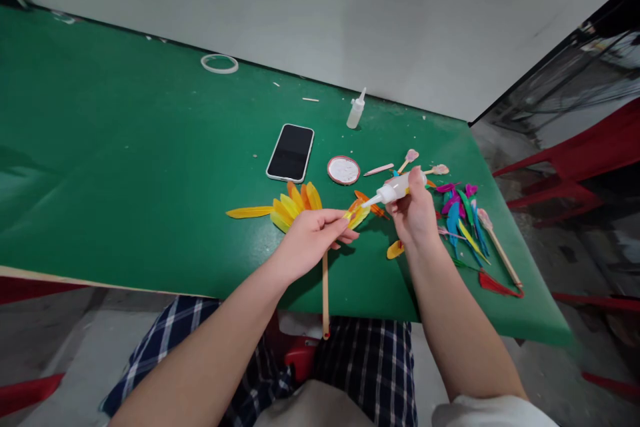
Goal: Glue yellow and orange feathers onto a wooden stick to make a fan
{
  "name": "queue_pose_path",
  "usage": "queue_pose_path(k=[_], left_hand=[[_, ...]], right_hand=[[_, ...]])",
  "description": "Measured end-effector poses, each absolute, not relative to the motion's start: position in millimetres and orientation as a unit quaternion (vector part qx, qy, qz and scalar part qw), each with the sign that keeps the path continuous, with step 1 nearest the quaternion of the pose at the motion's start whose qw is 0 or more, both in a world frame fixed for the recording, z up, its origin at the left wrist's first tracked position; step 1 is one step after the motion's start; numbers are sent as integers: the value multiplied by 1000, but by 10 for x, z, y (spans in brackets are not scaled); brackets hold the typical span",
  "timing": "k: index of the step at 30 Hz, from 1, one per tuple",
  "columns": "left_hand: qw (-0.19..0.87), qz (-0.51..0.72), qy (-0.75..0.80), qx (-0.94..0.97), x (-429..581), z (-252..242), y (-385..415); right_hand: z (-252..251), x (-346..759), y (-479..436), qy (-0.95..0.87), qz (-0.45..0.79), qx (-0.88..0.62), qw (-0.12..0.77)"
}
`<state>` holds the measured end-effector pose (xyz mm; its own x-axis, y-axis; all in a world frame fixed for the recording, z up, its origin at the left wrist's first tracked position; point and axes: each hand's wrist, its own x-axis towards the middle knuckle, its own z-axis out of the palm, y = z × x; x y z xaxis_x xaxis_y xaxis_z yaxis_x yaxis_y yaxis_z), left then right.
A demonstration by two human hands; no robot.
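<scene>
Between the fingertips of my left hand [311,239] is a small yellow feather [359,216]. My right hand [419,217] grips a white glue bottle [394,190], tilted so its narrow nozzle meets or nearly meets the feather; I cannot tell if they touch. Under my left hand a fan of yellow and orange feathers [287,205] spreads at the top of a wooden stick [325,290], which reaches past the table's front edge. A single orange-yellow feather [249,212] points left from it. Another yellow feather [395,250] lies by my right wrist.
On the green table [150,160] lie a phone [291,152], a round dish of white stuff [343,170] and a pink pencil-like tool [379,169]. A second glue bottle [355,112] stands behind. Colourful feathers [454,217] and a tasselled stick [500,250] lie right. A white ring [219,64] rests at the back.
</scene>
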<state>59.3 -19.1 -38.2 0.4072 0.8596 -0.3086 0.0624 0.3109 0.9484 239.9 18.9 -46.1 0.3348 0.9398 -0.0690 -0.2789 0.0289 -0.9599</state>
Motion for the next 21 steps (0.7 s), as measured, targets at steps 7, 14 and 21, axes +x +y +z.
queue_pose_path(k=[7, 14, 21], left_hand=[[670, 296, 456, 505, 595, -395, -190], [672, 294, 454, 505, 599, -386, -187], [669, 293, 451, 512, 596, -397, -189]], right_hand=[[-449, 2384, 183, -318, 483, -501, 644], [-452, 2381, 174, -318, 484, -503, 641], [-459, 2387, 175, -322, 481, -513, 634]])
